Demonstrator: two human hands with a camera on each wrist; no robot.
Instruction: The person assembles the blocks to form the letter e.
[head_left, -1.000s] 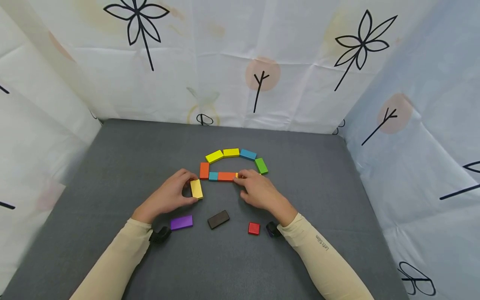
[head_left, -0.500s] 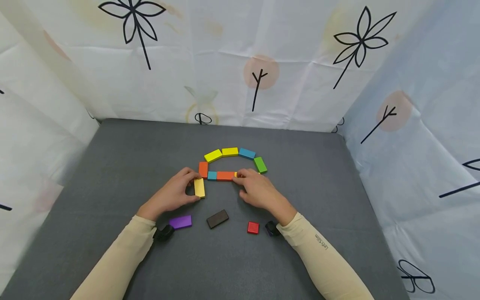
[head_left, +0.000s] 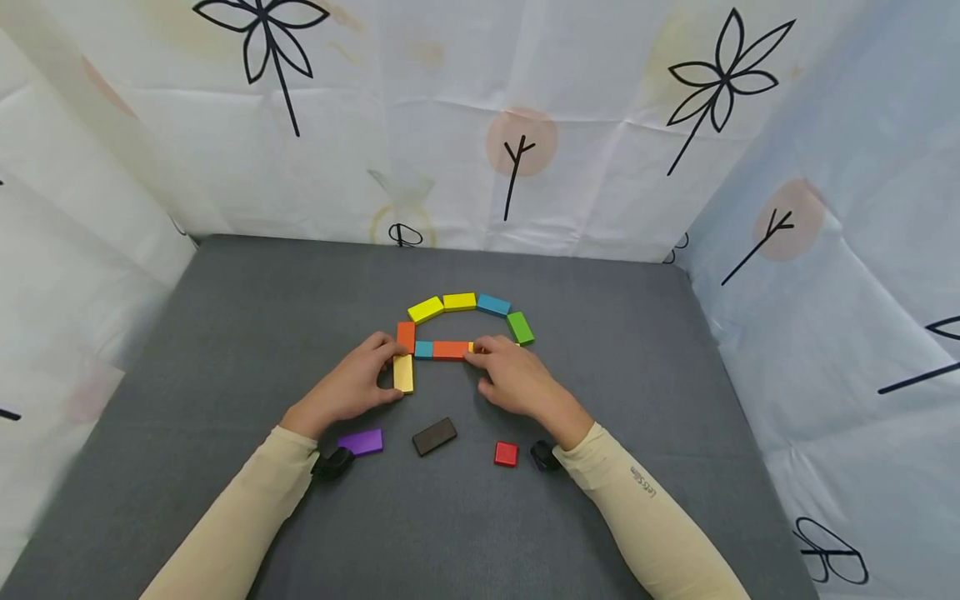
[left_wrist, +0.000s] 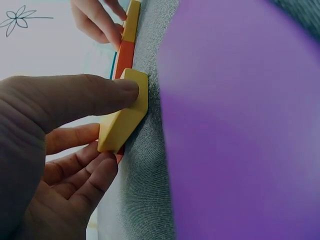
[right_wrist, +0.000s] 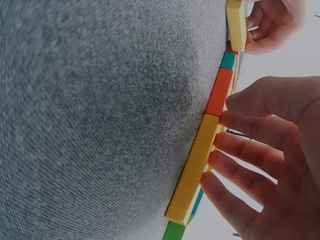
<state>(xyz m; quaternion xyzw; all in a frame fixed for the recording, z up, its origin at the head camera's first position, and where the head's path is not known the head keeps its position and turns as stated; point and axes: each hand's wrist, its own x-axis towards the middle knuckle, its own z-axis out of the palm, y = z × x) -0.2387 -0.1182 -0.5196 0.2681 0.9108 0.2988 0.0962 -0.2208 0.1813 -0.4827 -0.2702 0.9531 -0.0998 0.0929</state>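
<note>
My left hand [head_left: 351,385] pinches a pale yellow block [head_left: 402,374] between thumb and fingertips, its far end right at the near end of an orange block [head_left: 406,336]. From that block a straight row runs right: a small teal block [head_left: 423,350], a longer orange block [head_left: 449,351] and an amber block [right_wrist: 192,170]. My right hand [head_left: 519,379] rests loosely extended fingers along the amber block, with the thumb by the longer orange one. Behind the row curve two yellow blocks [head_left: 460,302], a blue block [head_left: 493,305] and a green block [head_left: 521,327].
Nearer to me on the grey table [head_left: 480,533] lie a purple block [head_left: 363,442], a dark brown block [head_left: 434,436] and a small red block [head_left: 506,454]. The purple one is close by my left wrist. Patterned white cloth [head_left: 450,83] hangs around the table.
My left hand has brought the pale yellow block slightly right and straightened it under the upright orange block. The right hand has stayed in place on the row.
</note>
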